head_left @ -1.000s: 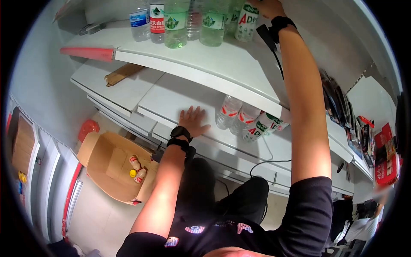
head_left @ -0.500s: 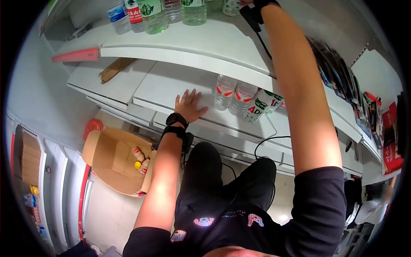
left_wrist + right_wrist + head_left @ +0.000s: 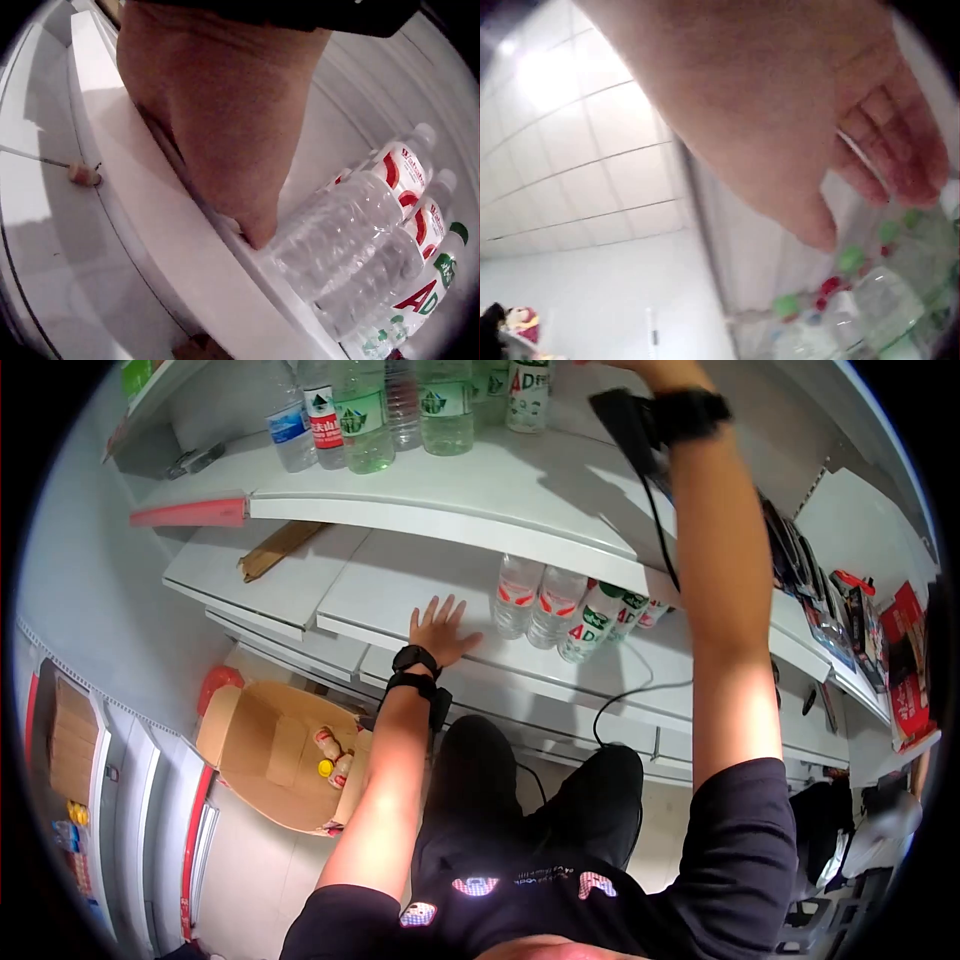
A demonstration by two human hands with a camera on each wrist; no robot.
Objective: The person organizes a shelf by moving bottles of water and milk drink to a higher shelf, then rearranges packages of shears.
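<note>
My left hand [image 3: 440, 635] rests on the lower white shelf [image 3: 400, 575] with its fingers spread. Close to its right stand clear bottles with red-marked labels [image 3: 516, 598] and a white-and-green bottle lettered AD [image 3: 588, 625]. At the top of the head view my right hand [image 3: 655, 372] is partly cut off by the frame. It is to the right of another AD bottle [image 3: 528, 398] on the upper shelf. In the right wrist view this hand has loosely extended fingers [image 3: 904, 142] and holds nothing, with green and red bottle caps [image 3: 851, 259] beyond it.
Several water bottles [image 3: 362, 420] stand along the upper shelf [image 3: 420, 485]. A cardboard box [image 3: 250, 760] with small bottles [image 3: 340, 768] is on the floor at left. Dark packages [image 3: 800, 580] line the right side. A black cable [image 3: 610, 705] hangs before the lower shelf.
My right hand has come off the AD bottle on the upper shelf and moved to the right. The left hand stays on the lower shelf. The head view has shifted slightly.
</note>
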